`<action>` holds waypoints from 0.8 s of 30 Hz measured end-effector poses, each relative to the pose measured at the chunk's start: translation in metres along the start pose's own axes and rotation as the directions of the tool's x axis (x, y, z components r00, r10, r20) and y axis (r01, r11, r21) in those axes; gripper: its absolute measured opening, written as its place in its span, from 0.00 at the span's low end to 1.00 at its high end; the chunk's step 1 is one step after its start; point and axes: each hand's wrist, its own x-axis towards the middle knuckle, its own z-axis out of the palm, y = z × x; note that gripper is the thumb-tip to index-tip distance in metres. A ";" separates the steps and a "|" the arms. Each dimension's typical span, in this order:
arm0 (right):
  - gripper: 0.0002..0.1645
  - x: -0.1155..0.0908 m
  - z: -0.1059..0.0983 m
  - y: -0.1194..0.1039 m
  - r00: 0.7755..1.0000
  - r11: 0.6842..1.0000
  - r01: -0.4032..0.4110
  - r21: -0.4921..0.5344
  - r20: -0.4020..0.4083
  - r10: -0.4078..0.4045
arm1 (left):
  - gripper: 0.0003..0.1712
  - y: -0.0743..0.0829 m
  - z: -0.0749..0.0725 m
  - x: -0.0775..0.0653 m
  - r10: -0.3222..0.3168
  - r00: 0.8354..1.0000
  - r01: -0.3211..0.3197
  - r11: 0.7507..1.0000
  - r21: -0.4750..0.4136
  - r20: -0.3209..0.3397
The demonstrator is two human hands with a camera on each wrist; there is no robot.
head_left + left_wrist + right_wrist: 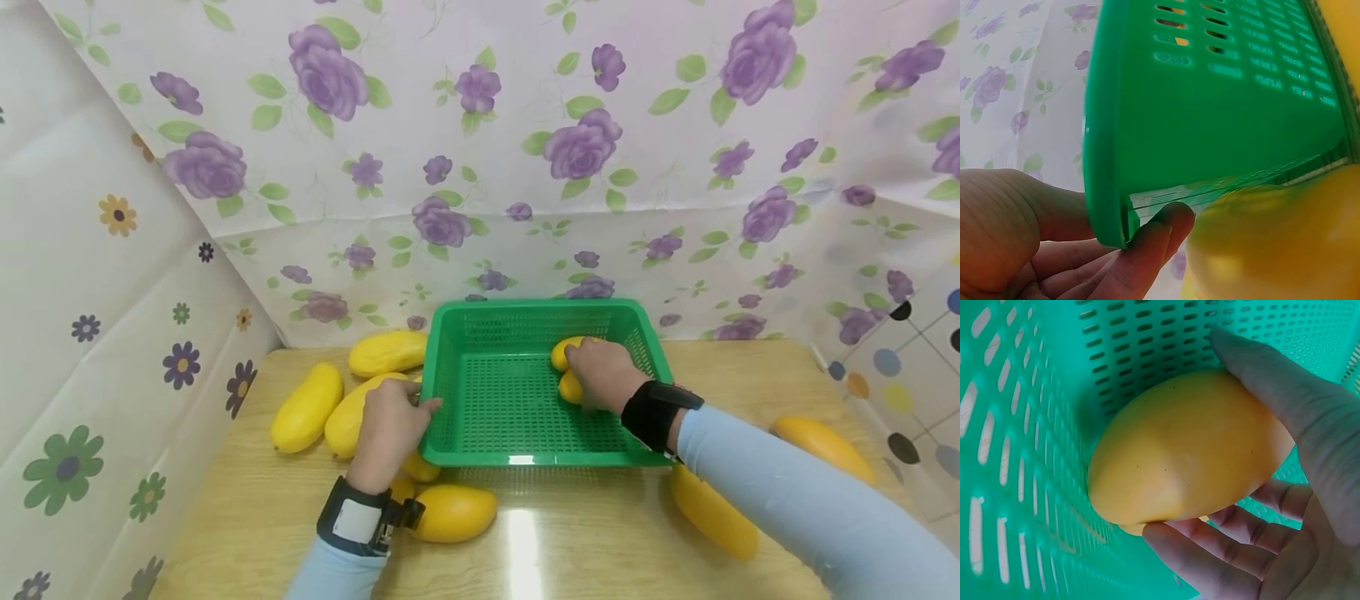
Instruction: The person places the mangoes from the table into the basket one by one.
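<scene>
A green plastic basket [495,400] with slotted walls stands on the wooden table. My left hand [393,429] pinches its left rim; in the left wrist view, thumb and fingers [1141,250] close round the rim's edge. Inside the basket at its right side, my right hand [606,377] holds a yellow mango [1179,450], thumb on one side and curled fingers on the other. A second mango [1132,529] shows only as a sliver behind the held one. Both lie near the basket's slotted wall.
Left of the basket lie several yellow fruits, among them a long pale one [307,408] and another [388,352] behind. A mango [453,514] rests in front. Two more mangoes [712,512] lie on the right, partly behind my arm. A flowered sheet [480,167] hangs behind.
</scene>
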 end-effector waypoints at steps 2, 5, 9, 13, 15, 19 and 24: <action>0.51 0.000 0.002 0.000 1.000 1.000 0.003 -0.008 -0.002 -0.003 | 0.17 0.001 0.000 0.000 0.000 1.000 0.000 1.000 -0.003 0.001; 0.55 0.000 0.004 -0.001 1.000 1.000 0.009 -0.025 -0.016 -0.009 | 0.17 0.001 0.000 0.000 -0.001 1.000 0.001 1.000 -0.005 -0.001; 0.58 0.000 0.007 -0.003 0.999 0.999 0.016 -0.037 -0.027 -0.017 | 0.17 0.001 0.000 -0.001 -0.004 1.000 0.004 1.000 0.003 -0.003; 0.58 -0.001 0.008 -0.003 1.000 0.999 0.016 -0.040 -0.015 -0.017 | 0.16 0.002 0.000 -0.001 -0.003 1.000 0.003 1.000 0.009 -0.005; 0.58 -0.001 0.008 -0.003 1.000 0.999 0.013 -0.042 -0.009 -0.014 | 0.16 0.002 0.001 -0.001 0.000 1.000 0.000 1.000 0.010 -0.008; 0.58 -0.002 0.007 -0.002 1.000 0.999 0.013 -0.039 0.001 -0.013 | 0.16 0.003 0.000 -0.002 0.004 1.000 -0.004 1.000 0.011 -0.012; 0.59 -0.003 0.004 -0.002 1.000 0.997 0.011 -0.082 0.024 -0.009 | 0.16 0.003 0.000 -0.002 0.011 1.000 -0.011 1.000 0.018 -0.015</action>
